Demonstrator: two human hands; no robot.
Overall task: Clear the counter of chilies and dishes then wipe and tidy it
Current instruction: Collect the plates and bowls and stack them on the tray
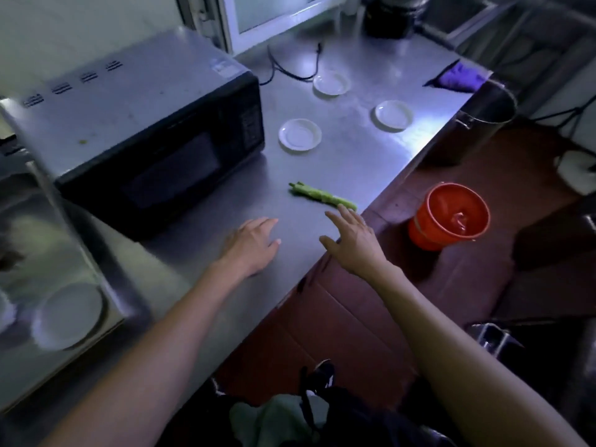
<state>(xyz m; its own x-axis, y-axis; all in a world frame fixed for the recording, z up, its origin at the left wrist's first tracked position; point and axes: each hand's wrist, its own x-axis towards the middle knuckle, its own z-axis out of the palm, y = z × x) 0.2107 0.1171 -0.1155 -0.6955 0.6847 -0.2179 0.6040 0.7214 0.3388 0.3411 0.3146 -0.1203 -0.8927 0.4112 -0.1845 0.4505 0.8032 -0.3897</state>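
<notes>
On counter | chilies green, bunched | right hand spread, empty

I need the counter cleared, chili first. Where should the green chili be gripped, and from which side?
Likely pinch the green chili across its slim middle, coming from above with the right hand, which is open and nearest. It lies flat on the counter, so only top and sides are reachable.
</notes>
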